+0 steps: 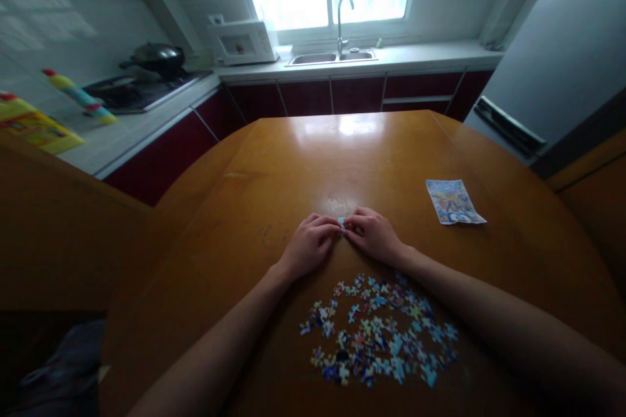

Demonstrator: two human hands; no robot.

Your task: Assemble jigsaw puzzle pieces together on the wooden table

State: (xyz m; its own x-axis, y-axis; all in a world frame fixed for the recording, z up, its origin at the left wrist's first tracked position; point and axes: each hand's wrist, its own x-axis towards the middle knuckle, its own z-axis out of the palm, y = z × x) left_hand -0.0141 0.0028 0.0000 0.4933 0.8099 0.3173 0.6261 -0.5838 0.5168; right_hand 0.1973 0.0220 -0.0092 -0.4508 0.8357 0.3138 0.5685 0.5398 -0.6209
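Note:
At the middle of the wooden table [303, 169], my left hand [312, 242] and my right hand [374, 233] meet fingertip to fingertip. Between them are light blue jigsaw puzzle pieces [341, 221], mostly covered by the fingers; how many I cannot tell. My left fingers press together at the pieces' left side. The right thumb and fingers pinch at their right side. Closer to me, between my forearms, lies a loose spread of many small jigsaw pieces [376, 332], mostly blue, white and yellow.
A creased printed sheet [454, 202] lies on the table to the right. Beyond the table are a sink [313, 58] with a tap, a white microwave [244, 42], and a stove with a dark pan [157, 55]. Bottles [78, 96] stand at left; a fridge [552, 58] is at right.

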